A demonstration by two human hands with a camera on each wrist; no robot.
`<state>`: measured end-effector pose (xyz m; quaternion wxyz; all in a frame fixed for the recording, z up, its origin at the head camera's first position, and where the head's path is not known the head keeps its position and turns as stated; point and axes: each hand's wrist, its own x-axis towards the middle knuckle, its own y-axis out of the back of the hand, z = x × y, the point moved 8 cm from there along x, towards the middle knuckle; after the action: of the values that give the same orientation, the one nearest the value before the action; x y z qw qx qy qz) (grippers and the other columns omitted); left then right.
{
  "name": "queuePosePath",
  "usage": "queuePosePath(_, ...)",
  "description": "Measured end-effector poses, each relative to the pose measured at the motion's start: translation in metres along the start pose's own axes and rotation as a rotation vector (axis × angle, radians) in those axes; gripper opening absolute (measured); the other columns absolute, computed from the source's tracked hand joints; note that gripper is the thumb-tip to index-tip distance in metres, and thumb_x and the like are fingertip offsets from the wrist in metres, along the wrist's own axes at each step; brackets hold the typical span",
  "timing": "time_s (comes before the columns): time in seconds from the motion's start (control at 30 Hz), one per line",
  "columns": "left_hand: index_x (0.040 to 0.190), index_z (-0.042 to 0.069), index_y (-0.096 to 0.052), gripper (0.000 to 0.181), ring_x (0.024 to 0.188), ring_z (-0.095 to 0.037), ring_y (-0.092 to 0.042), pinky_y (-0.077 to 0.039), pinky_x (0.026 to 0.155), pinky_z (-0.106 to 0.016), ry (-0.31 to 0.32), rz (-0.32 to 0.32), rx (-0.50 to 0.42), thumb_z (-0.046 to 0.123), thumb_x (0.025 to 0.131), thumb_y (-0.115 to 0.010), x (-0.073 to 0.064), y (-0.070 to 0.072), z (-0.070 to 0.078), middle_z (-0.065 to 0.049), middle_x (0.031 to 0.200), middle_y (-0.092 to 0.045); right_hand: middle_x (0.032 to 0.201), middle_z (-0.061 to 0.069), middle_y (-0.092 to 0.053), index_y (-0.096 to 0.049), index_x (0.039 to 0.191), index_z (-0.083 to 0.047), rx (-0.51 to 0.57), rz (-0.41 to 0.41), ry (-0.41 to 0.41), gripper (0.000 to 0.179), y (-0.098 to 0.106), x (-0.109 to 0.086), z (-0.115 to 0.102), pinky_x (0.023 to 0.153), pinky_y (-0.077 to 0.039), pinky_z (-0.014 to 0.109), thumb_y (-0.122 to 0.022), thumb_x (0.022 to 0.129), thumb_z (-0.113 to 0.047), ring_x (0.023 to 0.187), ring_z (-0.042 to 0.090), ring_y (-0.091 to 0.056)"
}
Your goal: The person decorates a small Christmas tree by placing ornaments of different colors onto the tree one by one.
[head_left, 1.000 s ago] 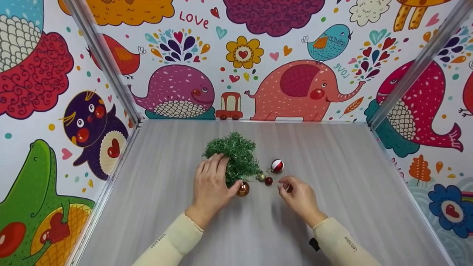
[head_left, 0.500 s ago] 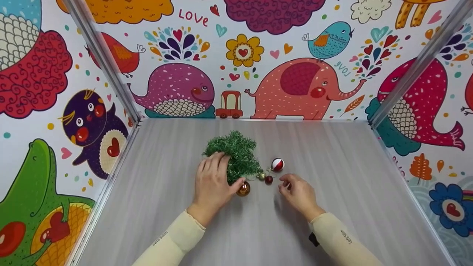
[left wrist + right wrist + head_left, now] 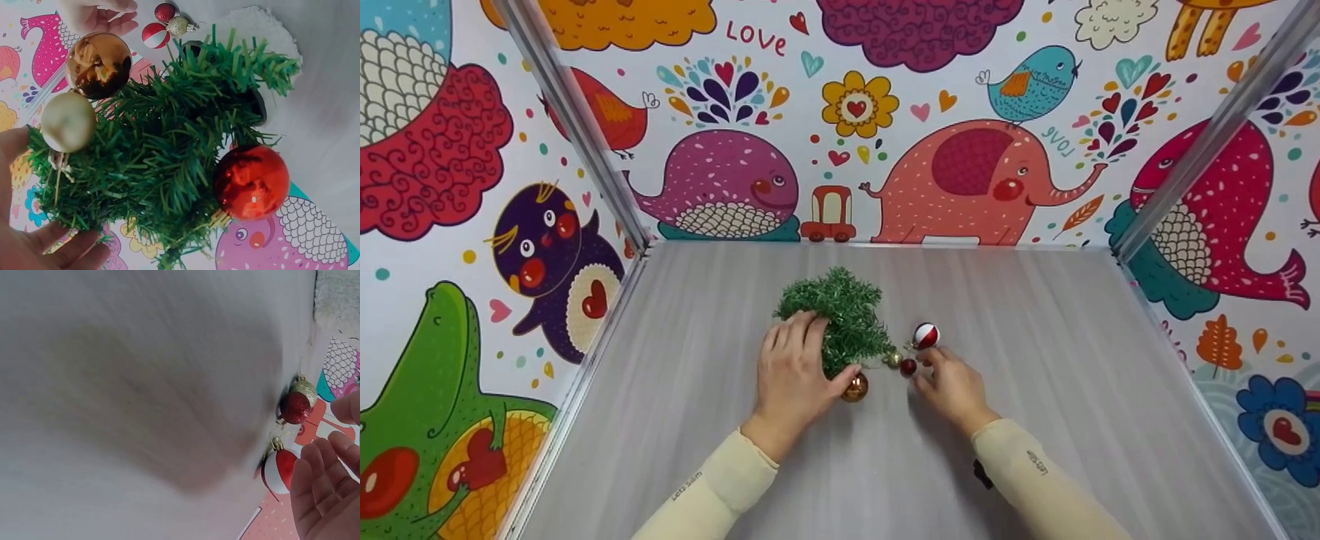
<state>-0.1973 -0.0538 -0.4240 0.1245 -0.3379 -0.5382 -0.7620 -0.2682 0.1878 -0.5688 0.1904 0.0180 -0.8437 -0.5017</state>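
My left hand [image 3: 795, 375] holds a small green artificial Christmas tree [image 3: 840, 307], its thumb and fingers on either side of the branches. On the tree, the left wrist view shows a copper bauble [image 3: 99, 66], a matte gold bauble [image 3: 68, 122] and a shiny red bauble [image 3: 251, 182]. To the right of the tree lie a red-and-white bauble [image 3: 926, 336], a small dark red glitter bauble [image 3: 908, 367] and a small gold glitter bauble [image 3: 893, 359]. My right hand [image 3: 956, 386] is beside these three, fingers loosely bent, fingertips close to the red-and-white and dark red ones.
The grey table [image 3: 697, 315] has metal frame posts [image 3: 577, 127] at its back corners. Walls printed with cartoon animals [image 3: 727, 184] enclose it at the back and sides. The tree has a fuzzy white base [image 3: 275, 34].
My right hand has moved left and slightly forward, closer to the loose baubles. The left hand stays at the tree, and the baubles lie where they were.
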Motion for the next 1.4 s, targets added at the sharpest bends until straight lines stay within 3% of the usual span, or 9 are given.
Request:
queuePosePath(0.4,0.122,0.003,-0.063,0.076,0.121,-0.032,-0.055,-0.039,0.104,-0.050,-0.009,-0.023,-0.025,0.057,0.071,-0.082,-0.001,0.003,-0.005,-0.014,0.127,-0.059,0.106,0.003,-0.064,-0.069,0.106,-0.014,-0.080,0.033,0.071,0.028,-0.019,0.005,-0.003,0.064,-0.054,0.048,-0.081,0.082,-0.022,0.087,0.027,-0.066)
queuePosePath(0.8,0.124,0.004,-0.063,0.073,0.122,-0.033,-0.054,-0.040,0.104,-0.050,-0.023,-0.057,-0.061,0.052,0.072,-0.083,-0.003,0.004,-0.011,-0.014,0.129,-0.059,0.094,0.002,-0.061,-0.065,0.096,-0.012,-0.123,0.070,0.125,0.023,-0.024,0.007,-0.008,0.060,-0.053,0.046,-0.081,0.079,-0.016,0.077,0.025,-0.064)
queuePosePath(1.0,0.126,0.004,-0.062,0.074,0.123,-0.033,-0.054,-0.041,0.103,-0.049,-0.049,-0.068,-0.085,0.054,0.074,-0.080,-0.005,0.007,-0.016,-0.015,0.131,-0.058,0.089,0.001,-0.062,-0.064,0.092,-0.012,-0.116,0.115,0.133,0.025,-0.022,0.007,-0.009,0.058,-0.052,0.045,-0.083,0.076,-0.012,0.073,0.026,-0.064)
queuePosePath(1.4,0.130,0.007,-0.060,0.073,0.122,-0.029,-0.055,-0.042,0.102,-0.049,-0.081,-0.105,-0.129,0.046,0.072,-0.084,-0.005,0.011,-0.025,-0.012,0.135,-0.058,0.090,0.002,-0.064,-0.062,0.094,-0.013,-0.135,0.090,0.123,0.026,-0.022,0.007,-0.006,0.054,-0.052,0.049,-0.082,0.078,-0.012,0.073,0.028,-0.066)
